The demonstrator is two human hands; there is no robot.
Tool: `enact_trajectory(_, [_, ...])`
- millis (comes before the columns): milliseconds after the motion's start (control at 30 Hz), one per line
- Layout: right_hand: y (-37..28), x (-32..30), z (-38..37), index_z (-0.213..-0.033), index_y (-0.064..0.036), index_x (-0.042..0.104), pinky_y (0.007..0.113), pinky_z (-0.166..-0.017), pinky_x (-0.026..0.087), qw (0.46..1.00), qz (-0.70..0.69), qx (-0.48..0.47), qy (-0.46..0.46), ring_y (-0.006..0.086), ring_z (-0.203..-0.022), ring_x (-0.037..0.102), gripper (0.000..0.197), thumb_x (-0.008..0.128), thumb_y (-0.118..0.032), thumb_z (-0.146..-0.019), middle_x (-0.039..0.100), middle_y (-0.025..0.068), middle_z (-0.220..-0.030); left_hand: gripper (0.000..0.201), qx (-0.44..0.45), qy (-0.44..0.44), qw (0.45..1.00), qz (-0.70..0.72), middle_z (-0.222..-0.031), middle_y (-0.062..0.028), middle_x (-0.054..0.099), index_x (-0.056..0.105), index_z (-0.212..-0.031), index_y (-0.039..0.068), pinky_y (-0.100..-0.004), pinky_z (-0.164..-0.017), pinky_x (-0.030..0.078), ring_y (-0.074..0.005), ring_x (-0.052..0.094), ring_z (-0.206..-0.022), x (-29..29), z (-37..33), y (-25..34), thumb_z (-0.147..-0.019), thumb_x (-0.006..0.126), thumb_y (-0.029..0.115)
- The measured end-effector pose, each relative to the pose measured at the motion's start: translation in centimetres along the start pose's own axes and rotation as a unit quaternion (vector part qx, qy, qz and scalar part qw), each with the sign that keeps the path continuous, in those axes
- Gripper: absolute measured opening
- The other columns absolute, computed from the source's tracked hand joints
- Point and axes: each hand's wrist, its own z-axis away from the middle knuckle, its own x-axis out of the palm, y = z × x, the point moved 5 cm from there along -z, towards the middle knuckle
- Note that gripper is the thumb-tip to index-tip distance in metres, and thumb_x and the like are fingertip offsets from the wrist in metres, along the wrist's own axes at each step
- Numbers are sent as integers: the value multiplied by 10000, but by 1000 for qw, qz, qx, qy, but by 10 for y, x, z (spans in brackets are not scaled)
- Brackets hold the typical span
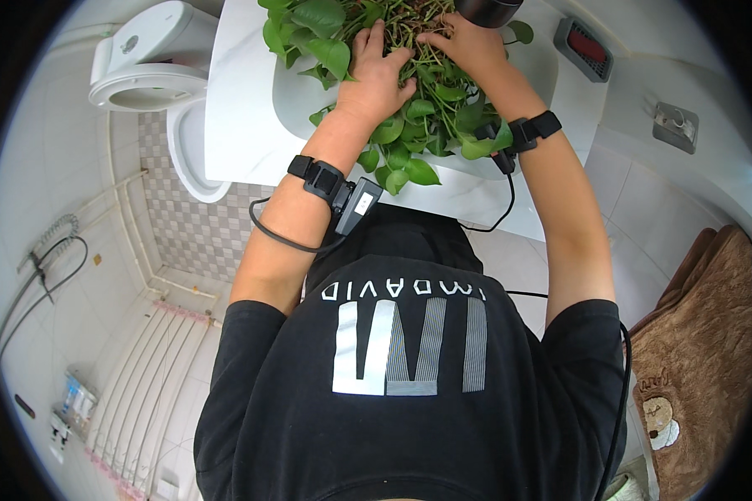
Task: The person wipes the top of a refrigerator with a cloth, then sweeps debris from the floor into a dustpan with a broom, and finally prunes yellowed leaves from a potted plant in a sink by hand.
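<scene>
A leafy green potted-type plant [422, 108] with heart-shaped leaves and tangled brownish stems fills the white basin [297, 104], its leaves spilling over the near rim. My left hand [374, 82] lies on the left side of the foliage, its fingers spread among leaves and stems. From the right, my right hand [474, 52] reaches into the stems, thumb and forefinger apart; its other fingers are partly hidden. Whether either hand touches a particular stem is hard to make out. The plant's base is out of sight at the top edge.
A dark round object [486, 10] hangs just above my right hand. On the white counter [242, 125], a grey holder [583, 50] with a red insert stands at the right. A white toilet [154, 63] is at the left, a brown towel [702, 359] at the right. Cables run from my wrist devices.
</scene>
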Motion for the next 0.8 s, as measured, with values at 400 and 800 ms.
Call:
enact_trajectory(400, [55,-61,2,-824,-38,610,282,-511,427,858,-436,237,-132,116,-550,535,252,605,-288,-861,588,40,-628,439,-6,-4,1000,9,-1358,-275,343,636,-1064,171,-450,-1008,362,-450,316,-1229,4,-2,-2,-646,762,218])
enact_trajectory(800, [-42,-17,-17,-865,35,584,420,-629,460,980,-102,55,-161,335,-708,544,138,530,-92,-866,578,203,-784,442,-8,-2,1000,2,-1369,-284,319,643,-1059,173,-444,-1012,357,-452,312,-1226,2,0,-5,-636,767,207])
